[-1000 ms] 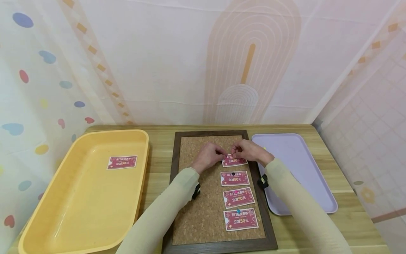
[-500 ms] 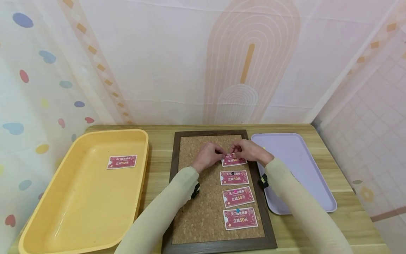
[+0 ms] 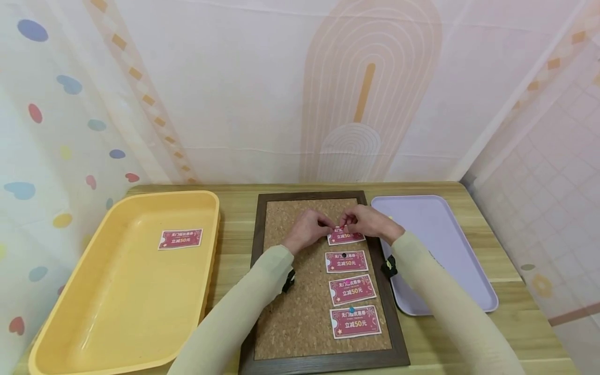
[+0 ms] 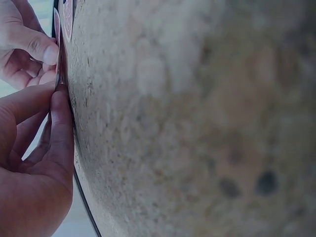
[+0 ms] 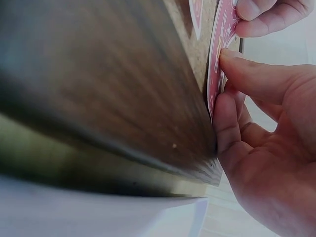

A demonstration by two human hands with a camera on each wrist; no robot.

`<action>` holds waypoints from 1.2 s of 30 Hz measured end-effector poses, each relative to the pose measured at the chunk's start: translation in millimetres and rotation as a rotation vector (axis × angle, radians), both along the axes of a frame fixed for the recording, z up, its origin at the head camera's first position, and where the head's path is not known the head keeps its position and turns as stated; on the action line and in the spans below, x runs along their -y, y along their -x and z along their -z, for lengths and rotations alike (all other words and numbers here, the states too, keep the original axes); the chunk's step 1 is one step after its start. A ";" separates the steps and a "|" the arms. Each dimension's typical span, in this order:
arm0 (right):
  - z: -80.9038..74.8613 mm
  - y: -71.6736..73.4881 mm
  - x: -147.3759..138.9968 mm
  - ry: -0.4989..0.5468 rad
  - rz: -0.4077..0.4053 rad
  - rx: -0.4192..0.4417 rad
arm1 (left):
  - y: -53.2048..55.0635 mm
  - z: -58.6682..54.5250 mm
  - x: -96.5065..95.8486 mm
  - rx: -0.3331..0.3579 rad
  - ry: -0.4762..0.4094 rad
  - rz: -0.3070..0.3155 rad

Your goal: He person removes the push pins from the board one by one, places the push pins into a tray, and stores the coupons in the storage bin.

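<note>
Near the top right of the framed corkboard (image 3: 300, 291), both hands are at a red-and-white paper coupon (image 3: 347, 237). My left hand (image 3: 308, 229) pinches its left end between thumb and fingers. At its upper edge is my right hand (image 3: 367, 221), the thumb on the printed face and the fingers curled at the border in the right wrist view. A small spot of red shows by the right fingertips, too small to identify. Below lie more coupons in a column: one with a black pushpin (image 3: 344, 255), one with a pink pushpin (image 3: 348, 283), one with a blue pushpin (image 3: 351, 310).
A deep yellow tray (image 3: 213, 219) stands on the left, with one coupon (image 3: 180, 239) lying inside. On the right a shallow lilac tray (image 3: 422, 213) sits close beside the board, partly under my right forearm. A patterned curtain (image 3: 234, 104) hangs behind the wooden table (image 3: 239, 208).
Both hands stay at the top coupon with hardly any movement. The view has shifted very slightly; the other coupons and the trays are as before.
</note>
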State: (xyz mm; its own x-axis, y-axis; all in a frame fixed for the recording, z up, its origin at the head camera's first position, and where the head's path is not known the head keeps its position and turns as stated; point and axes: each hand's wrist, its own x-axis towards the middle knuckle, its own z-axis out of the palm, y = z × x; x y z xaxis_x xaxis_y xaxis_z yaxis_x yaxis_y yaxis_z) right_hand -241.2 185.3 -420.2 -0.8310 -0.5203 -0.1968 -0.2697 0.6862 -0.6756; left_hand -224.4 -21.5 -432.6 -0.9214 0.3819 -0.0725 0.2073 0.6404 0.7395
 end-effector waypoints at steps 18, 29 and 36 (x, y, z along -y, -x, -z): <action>-1.1 -2.3 -2.7 0.001 -0.021 0.003 | -1.6 0.1 -4.1 0.002 0.012 -0.001; -2.9 -2.1 -4.1 -0.010 -0.048 0.009 | -4.0 1.0 -5.6 0.016 0.012 -0.011; -4.7 -4.4 -5.8 0.006 -0.077 0.037 | -7.7 1.6 -4.4 0.025 0.013 -0.015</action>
State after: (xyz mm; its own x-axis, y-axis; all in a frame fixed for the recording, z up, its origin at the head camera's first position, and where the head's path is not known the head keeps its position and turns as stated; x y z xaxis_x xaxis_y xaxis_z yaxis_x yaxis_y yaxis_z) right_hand -236.7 191.1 -415.4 -0.7805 -0.5839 -0.2234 -0.2963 0.6602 -0.6901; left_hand -216.8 -17.0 -434.1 -0.9250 0.3665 -0.1006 0.1787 0.6532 0.7358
